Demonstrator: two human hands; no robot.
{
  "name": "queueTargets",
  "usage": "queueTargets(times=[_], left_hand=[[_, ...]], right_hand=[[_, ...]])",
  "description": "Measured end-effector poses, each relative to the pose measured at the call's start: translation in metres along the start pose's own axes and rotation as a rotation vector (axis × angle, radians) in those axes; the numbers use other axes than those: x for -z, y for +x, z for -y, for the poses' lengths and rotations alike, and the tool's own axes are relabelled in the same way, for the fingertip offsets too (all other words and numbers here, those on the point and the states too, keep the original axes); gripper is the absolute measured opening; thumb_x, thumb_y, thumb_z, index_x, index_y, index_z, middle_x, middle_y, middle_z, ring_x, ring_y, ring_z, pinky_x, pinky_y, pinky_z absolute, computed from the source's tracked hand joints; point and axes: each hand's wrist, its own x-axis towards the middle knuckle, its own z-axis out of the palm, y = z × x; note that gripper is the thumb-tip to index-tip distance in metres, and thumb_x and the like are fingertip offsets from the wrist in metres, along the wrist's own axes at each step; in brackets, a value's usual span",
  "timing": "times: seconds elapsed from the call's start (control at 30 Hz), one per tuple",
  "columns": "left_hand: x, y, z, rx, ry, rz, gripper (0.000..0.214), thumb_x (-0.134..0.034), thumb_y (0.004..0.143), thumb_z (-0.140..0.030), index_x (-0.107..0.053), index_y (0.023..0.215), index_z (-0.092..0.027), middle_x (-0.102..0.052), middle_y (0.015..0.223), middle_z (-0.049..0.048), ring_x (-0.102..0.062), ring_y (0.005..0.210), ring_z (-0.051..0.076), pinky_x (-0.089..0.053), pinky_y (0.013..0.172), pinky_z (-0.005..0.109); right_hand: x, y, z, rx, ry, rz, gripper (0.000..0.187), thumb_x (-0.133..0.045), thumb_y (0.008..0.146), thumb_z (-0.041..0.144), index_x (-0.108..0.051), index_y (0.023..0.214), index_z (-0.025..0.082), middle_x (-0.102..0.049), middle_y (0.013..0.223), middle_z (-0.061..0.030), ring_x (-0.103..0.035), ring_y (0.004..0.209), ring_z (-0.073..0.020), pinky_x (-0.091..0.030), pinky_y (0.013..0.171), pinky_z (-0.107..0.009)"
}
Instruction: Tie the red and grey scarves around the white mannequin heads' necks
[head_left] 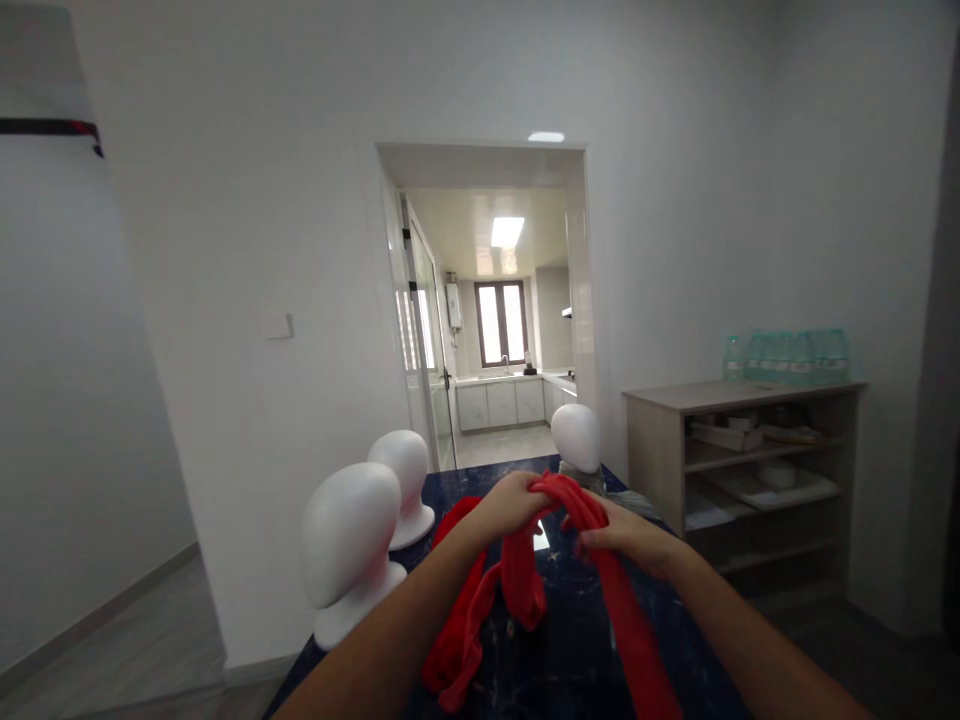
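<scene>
A long red scarf [634,630] is gathered up in both hands above a dark blue marbled table [555,660]. My left hand [511,506] has its fingers wrapped round the bunched upper part. Close beside it, my right hand [624,532] grips the same scarf, and one long end hangs down below that hand toward me. More red fabric [454,640] hangs or lies on the left, partly behind my left forearm; whether it is all one piece I cannot tell. Some fingertips are hidden by the folds.
Two white mannequin heads [352,535] stand along the table's left side. A third white head [576,437], with grey cloth [592,481] round its base, is at the far right corner. A wooden shelf unit [656,440] carrying bottled water [799,357] stands right; a kitchen doorway opens ahead.
</scene>
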Motion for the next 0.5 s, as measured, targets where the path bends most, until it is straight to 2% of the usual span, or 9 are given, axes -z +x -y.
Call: queueTargets(times=[0.07,0.13,0.23,0.3,0.4,0.5], left_hand=[[-0.004,0.007,-0.026,-0.035,-0.1,-0.077,0.018,-0.066,0.08,-0.034,-0.071,0.087,-0.018,-0.071,0.075,0.0012,-0.064,0.065,0.016,-0.048,0.058,0.024],[-0.007,0.015,-0.052,-0.075,-0.201,-0.166,0.014,-0.066,0.077,-0.025,-0.069,0.087,-0.017,-0.07,0.074,0.0014,-0.064,0.065,0.015,-0.049,0.059,0.023],[0.0,0.02,-0.081,-0.083,-0.409,-0.279,0.015,-0.067,0.074,-0.02,-0.065,0.089,-0.017,-0.068,0.07,0.0008,-0.064,0.061,0.015,-0.05,0.057,0.024],[0.014,0.018,-0.094,-0.087,-0.5,-0.362,0.017,-0.067,0.072,-0.016,-0.063,0.088,-0.017,-0.068,0.068,0.0004,-0.063,0.057,0.014,-0.049,0.054,0.023],[0.044,0.01,-0.105,-0.132,-0.592,-0.475,0.023,-0.066,0.067,-0.005,-0.064,0.087,-0.016,-0.067,0.066,-0.0006,-0.06,0.052,0.011,-0.047,0.05,0.02],[0.076,0.003,-0.111,-0.161,-0.757,-0.542,0.026,-0.066,0.069,-0.001,-0.064,0.09,-0.017,-0.063,0.061,-0.0045,-0.053,0.045,0.008,-0.044,0.046,0.017]], right_hand=[[-0.02,0.006,0.008,0.123,0.03,-0.031,0.083,-0.091,0.069,0.033,-0.056,0.143,0.029,-0.071,0.133,-0.0063,-0.068,0.116,-0.0263,-0.056,0.097,-0.039],[-0.045,0.015,0.01,0.173,0.093,-0.036,0.077,-0.093,0.065,0.034,-0.062,0.135,0.023,-0.073,0.129,-0.0083,-0.066,0.122,-0.0297,-0.051,0.106,-0.044],[-0.075,0.023,0.008,0.088,0.184,-0.002,0.063,-0.09,0.07,0.033,-0.065,0.126,0.019,-0.08,0.096,-0.0071,-0.075,0.093,-0.0284,-0.058,0.091,-0.046],[-0.08,0.025,0.008,0.025,0.232,-0.002,0.052,-0.085,0.075,0.037,-0.066,0.12,0.017,-0.077,0.079,-0.0042,-0.075,0.073,-0.025,-0.06,0.075,-0.042],[-0.069,0.026,0.015,0.02,0.231,-0.035,0.039,-0.082,0.078,0.039,-0.066,0.105,0.017,-0.069,0.064,0.0019,-0.064,0.051,-0.0154,-0.059,0.06,-0.035],[-0.053,0.024,0.029,0.034,0.186,0.079,0.033,-0.081,0.079,0.037,-0.066,0.102,0.017,-0.058,0.055,0.009,-0.042,0.038,-0.006,-0.059,0.054,-0.031]])
